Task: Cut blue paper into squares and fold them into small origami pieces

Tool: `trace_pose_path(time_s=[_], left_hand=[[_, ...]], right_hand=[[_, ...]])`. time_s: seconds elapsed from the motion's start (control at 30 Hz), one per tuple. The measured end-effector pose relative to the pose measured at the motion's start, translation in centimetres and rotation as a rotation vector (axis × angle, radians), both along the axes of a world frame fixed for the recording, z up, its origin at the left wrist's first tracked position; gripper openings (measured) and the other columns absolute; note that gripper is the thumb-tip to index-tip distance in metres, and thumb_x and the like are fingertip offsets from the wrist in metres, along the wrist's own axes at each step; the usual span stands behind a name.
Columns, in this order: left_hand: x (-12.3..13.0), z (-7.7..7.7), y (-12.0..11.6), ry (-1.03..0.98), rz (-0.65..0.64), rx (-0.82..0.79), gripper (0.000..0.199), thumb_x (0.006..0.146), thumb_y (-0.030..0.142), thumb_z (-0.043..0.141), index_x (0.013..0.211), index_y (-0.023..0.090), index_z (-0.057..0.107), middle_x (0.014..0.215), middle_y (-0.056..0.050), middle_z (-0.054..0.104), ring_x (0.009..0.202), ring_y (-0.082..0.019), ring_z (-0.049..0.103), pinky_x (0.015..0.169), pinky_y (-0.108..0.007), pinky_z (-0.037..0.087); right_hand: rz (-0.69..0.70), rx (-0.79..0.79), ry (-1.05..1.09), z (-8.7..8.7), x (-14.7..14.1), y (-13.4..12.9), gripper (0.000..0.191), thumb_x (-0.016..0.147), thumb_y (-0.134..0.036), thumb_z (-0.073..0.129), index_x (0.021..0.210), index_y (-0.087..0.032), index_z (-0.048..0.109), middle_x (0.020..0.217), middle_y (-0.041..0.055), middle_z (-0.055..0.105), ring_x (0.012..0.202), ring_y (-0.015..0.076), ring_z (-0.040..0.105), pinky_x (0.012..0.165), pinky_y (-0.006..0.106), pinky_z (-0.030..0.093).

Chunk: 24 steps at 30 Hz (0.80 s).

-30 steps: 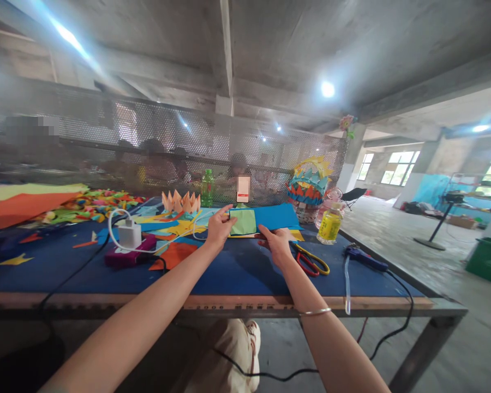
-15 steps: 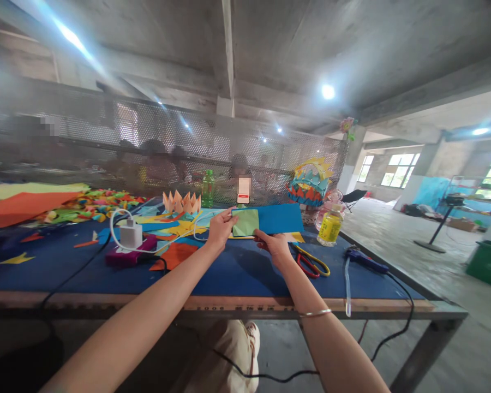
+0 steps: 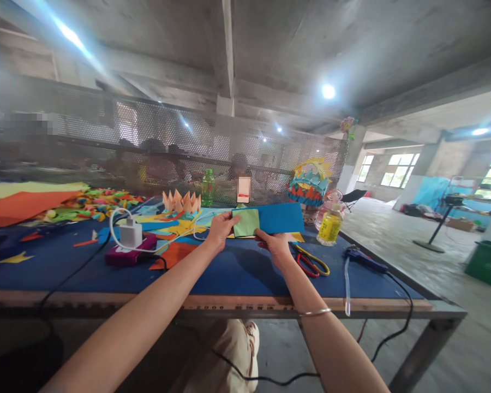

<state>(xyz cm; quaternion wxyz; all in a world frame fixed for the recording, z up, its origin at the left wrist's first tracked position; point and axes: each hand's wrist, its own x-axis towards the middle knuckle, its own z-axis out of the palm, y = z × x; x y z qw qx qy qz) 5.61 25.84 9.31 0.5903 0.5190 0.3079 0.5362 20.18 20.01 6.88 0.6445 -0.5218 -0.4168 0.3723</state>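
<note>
In the head view, the blue sheet (image 3: 281, 218) is held up above the table (image 3: 229, 281), with its long axis running from left to right across the view. Over its left end lies the green piece (image 3: 246, 222). By the left hand (image 3: 219, 232), the left edge of the green piece is pinched, the thumb in front and almost no gap being left; how the fingers are placed behind cannot be told. By the right hand (image 3: 276, 245), the lower edge of the blue sheet is pinched narrowly, close to the lower right corner of the green piece. The bare part of the blue sheet extends to the right, past this grip, so the right hand is the nearer one to it. Behind the left part of the blue sheet, the phone (image 3: 243, 190) is seen upright; below its right end, the scissors (image 3: 313, 262) are placed.
</note>
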Motion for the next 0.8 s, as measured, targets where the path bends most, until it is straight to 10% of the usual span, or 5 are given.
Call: trace_pose_path(time_s=[0.8], left_hand=[[-0.73, -0.11, -0.49, 0.144, -0.412, -0.186, 0.013, 0.082, 0.005, 0.066, 0.095, 0.009, 0.067, 0.081, -0.004, 0.073, 0.068, -0.013, 0.069, 0.067, -0.026, 0.057]], right_hand=[[-0.028, -0.087, -0.080, -0.10, 0.45, 0.26, 0.017, 0.091, -0.028, 0.060, 0.096, -0.012, 0.062, 0.090, 0.0025, 0.065, 0.074, 0.0127, 0.063, 0.065, 0.028, 0.055]])
